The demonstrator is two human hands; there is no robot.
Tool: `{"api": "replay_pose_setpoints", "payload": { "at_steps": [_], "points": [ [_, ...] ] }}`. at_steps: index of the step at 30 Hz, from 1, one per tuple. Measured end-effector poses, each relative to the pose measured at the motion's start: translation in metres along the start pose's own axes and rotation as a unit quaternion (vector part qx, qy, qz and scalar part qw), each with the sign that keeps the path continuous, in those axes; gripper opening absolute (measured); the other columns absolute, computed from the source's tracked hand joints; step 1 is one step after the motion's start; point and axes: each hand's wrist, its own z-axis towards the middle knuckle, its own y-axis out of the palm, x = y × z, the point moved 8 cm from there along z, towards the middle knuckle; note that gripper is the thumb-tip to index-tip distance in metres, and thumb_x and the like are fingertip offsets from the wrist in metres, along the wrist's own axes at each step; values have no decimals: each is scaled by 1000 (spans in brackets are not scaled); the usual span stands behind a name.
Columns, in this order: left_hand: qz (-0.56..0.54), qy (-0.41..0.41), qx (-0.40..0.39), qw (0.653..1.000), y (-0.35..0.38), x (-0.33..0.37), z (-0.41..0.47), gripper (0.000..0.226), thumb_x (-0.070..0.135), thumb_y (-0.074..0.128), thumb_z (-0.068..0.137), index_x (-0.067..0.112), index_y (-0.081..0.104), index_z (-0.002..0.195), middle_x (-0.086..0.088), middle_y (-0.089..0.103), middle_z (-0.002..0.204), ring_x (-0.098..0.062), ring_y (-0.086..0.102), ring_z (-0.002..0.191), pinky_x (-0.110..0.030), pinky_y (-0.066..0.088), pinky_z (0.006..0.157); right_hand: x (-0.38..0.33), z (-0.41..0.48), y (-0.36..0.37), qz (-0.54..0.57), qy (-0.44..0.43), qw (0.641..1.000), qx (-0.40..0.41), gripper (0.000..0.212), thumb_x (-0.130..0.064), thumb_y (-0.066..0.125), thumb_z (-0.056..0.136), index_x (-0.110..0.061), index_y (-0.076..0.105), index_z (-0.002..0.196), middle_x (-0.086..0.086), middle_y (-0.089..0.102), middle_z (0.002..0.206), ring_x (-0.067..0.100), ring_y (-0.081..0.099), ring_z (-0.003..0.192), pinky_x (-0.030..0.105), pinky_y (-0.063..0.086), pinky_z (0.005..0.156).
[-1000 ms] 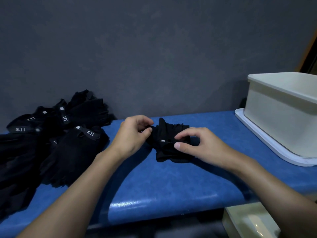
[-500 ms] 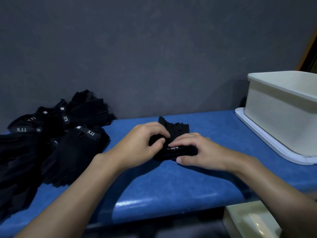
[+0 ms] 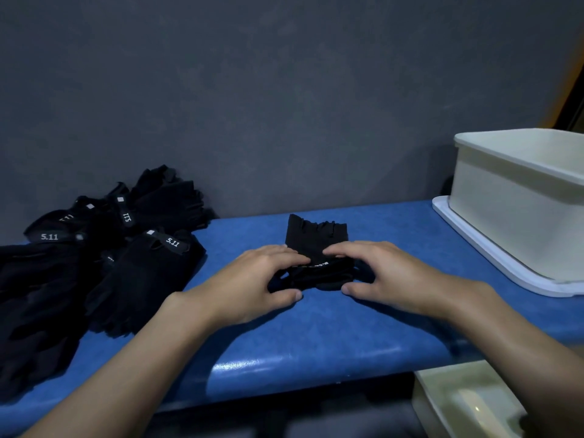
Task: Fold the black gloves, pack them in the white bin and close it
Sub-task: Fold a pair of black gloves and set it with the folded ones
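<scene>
Fingers [image 3: 281, 252] curl round the black glove [image 3: 316, 237] at frame centre, our left hand [image 3: 252, 279] and right hand [image 3: 392, 273] gripping its folded near edge on the blue bench [image 3: 316, 336].

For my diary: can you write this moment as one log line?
step: folding | left hand, right hand: grip black fabric glove | surface: blue padded bench | white plastic bin: open

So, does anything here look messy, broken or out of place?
Nothing looks damaged or spilled. The only untidy bit is the heap of black gloves at the left, jumbled and overlapping on the blue bench.
</scene>
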Motion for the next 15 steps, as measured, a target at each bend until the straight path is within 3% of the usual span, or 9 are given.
{"api": "replay_pose_setpoints", "payload": {
  "at_steps": [4, 9, 12, 15],
  "points": [
    [14, -4, 21, 1000, -3, 0, 0, 63, 41, 71, 86, 32, 47, 144, 12, 56, 137, -5, 48, 127, -35, 38, 109, -4, -1, -4, 7, 3, 999, 38, 28, -24, 66, 89, -35, 62, 114, -19, 66, 95, 0, 58, 88, 26, 49, 82],
    [13, -24, 23, 999, -5, -3, 1, 76, 39, 73, 85, 41, 31, 148, 13, 56, 134, -4, 50, 121, -30, 35, 109, 1, -1, -7, 31, 25, 997, 65, 21, -24, 57, 96, -29, 63, 116, -11, 71, 97, 6, 63, 88, 33, 51, 83],
    [35, -9, 78, 996, -13, -1, 3, 61, 35, 70, 88, 35, 40, 140, 17, 61, 115, 8, 49, 96, -29, 35, 101, 3, -1, -13, 93, 35, 991, 93, 19, -20, 55, 97, -25, 65, 112, -10, 71, 94, 6, 64, 85, 35, 52, 81],
    [19, -9, 99, 995, -16, -2, 5, 33, 48, 57, 89, 36, 52, 120, 21, 64, 102, 1, 53, 94, -31, 36, 101, 7, -2, -16, 156, 44, 981, 108, 18, -22, 55, 98, -25, 65, 113, -10, 71, 98, 10, 66, 92, 39, 53, 86]
  ]
}}
